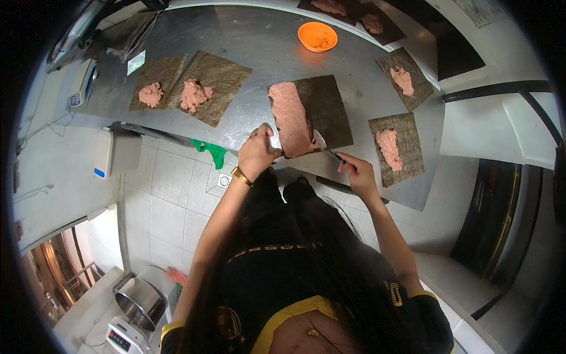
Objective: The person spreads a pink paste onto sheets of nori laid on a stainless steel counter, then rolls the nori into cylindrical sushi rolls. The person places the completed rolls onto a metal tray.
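Head view: the left hand (257, 152) rests with fingers curled and pressed on the near-left corner of the middle nori sheet (330, 109), pinning it to the counter (259, 47). The right hand (355, 172) pinches the handle of a knife (321, 141), whose blade lies at the sheet's near edge, touching the pink paste (292, 118) that covers the sheet's left half.

The sheet is thin and looks brittle; a steep or hard stroke could probably tear it, and if the left hand slips, the sheet could slide on the smooth steel. The sheet's near edge sits close to the counter's front edge, so paste pushed that way may drop to the floor. Uneven pressure could leave the layer thick on the left and bare on the right.

Other sheets with paste lumps lie left and right of this sheet, and an orange bowl (317, 36) sits beyond it.
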Tool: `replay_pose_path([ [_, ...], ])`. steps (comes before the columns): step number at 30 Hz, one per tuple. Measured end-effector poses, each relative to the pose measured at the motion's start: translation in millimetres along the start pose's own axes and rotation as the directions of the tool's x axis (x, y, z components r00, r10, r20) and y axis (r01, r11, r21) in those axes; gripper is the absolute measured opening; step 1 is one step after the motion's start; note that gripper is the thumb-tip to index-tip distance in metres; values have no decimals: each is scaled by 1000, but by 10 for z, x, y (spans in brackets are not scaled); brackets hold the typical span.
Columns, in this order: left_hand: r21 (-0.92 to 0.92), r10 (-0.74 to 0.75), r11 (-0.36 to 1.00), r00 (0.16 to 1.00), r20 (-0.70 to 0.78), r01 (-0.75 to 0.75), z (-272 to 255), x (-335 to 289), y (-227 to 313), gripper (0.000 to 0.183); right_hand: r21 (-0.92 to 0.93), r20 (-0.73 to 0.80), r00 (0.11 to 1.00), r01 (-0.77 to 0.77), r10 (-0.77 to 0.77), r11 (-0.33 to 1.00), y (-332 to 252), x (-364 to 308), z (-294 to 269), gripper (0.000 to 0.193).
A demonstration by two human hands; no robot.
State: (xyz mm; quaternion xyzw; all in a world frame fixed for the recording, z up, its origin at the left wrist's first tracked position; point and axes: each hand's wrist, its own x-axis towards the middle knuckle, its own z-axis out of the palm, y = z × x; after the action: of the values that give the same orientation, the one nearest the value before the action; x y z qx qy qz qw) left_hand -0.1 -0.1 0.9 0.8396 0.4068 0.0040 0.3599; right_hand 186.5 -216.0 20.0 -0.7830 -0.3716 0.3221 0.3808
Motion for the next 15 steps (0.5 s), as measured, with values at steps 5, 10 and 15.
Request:
replay_pose_path([
  [5, -2, 2, 1000, 1000, 11, -2, 16, 8, 2, 50, 50, -41, 998, -43, 45, 998, 101, -158, 175, 35],
  [10, 7, 3, 1000, 1000, 14, -3, 2, 18, -8, 50, -339, -131, 970, 148, -203, 929, -57, -198, 395, 41],
  [15, -1, 11, 1000, 1000, -24, -11, -15, -53, 48, 47, -612, -53, 901, 312, -432, 727, -233, -67, 600, 51],
])
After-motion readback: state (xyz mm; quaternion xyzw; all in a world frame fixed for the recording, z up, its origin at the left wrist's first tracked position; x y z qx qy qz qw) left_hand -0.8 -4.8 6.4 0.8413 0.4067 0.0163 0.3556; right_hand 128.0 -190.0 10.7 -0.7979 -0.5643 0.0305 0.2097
